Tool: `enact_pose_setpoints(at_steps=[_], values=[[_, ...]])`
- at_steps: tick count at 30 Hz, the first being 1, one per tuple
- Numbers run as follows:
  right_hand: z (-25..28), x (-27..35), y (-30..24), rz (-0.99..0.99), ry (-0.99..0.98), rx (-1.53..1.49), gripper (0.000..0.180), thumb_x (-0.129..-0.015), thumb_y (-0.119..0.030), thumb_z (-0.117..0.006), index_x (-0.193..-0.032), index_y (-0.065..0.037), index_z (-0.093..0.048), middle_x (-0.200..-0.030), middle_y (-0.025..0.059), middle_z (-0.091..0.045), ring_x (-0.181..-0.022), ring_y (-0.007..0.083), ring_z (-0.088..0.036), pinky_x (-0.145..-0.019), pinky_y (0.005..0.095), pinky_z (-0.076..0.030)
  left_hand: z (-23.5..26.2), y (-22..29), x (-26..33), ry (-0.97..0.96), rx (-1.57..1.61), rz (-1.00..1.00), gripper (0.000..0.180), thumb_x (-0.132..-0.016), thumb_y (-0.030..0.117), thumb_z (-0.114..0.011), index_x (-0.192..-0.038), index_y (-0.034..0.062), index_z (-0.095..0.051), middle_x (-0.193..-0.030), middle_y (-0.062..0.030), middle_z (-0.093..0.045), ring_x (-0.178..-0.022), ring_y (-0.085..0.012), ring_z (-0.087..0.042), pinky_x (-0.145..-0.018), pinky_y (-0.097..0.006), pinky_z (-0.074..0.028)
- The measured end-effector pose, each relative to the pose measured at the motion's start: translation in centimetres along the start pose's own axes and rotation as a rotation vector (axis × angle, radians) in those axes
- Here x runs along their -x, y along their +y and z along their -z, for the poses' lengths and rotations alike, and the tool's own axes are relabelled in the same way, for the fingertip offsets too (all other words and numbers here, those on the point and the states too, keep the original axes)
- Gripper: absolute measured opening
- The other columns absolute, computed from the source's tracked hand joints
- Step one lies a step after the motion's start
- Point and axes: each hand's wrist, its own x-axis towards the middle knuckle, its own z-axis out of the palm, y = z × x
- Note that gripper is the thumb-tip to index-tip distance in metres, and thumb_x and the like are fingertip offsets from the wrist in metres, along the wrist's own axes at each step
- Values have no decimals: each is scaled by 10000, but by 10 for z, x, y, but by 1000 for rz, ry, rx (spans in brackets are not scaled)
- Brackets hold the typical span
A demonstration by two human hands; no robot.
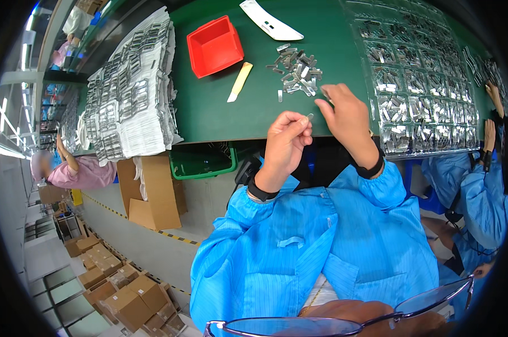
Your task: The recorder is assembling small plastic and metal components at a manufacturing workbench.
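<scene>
While we pinch a metal clip (310, 116) in our left hand (286, 137), fingertips clamped:
Light, stiff, slippery; our right hand (346, 115), fingers loosely apart, hovers near the clip pile (296, 70).

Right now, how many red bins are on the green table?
1. The red bin sits on the green table toward its far side, left of the pile of small metal clips.

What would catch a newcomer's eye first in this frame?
The left hand pinches a small metal clip above the near edge of the green table, with the right hand beside it. Behind them lie a heap of metal clips and a red bin.
</scene>
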Motion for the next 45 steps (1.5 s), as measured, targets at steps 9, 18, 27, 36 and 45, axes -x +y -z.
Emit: enact_pose_setpoints(at_steps=[9,18,27,36,45], values=[[-32,-8,19,86,-90,448,113,-737,-74,-640,-817,-51,-563,-786,105,-545,-631,300,-619,-506,374,-494,8,9,2,57,211,116,115,-903,45,-517,-1003,0,-552,-888,-78,-574,-765,-132,-561,-652,-221,-499],[-29,-14,6,39,-58,310,161,-733,-129,-686,-867,-68,-621,-844,97,-565,-667,305,-618,-571,411,-497,14,16,-4,46,113,7,104,-917,133,-531,-910,29,-530,-761,-36,-499,-662,-108,-486,-500,-199,-399],[-31,-13,18,108,-81,298,141,-733,-80,-668,-858,-65,-606,-845,97,-563,-668,313,-615,-572,413,-498,8,23,-13,45,-197,-43,81,-906,91,-549,-959,30,-542,-667,24,-454,-477,-16,-339,-375,-155,-215],[-25,-16,23,75,-80,293,201,-724,-53,-666,-897,-52,-562,-812,120,-551,-694,334,-608,-576,427,-493,16,8,-22,-11,-614,-235,149,-859,58,-596,-990,-10,-575,-777,28,-561,-629,-12,-477,-503,-168,-362],[-29,-13,17,56,-65,224,206,-758,-105,-662,-954,-69,-613,-829,112,-571,-685,337,-601,-575,419,-485,0,9,-37,94,-1717,-799,229,-780,101,-658,-1003,63,-627,-738,-80,-585,-591,-226,-586,-521,-338,-459]])
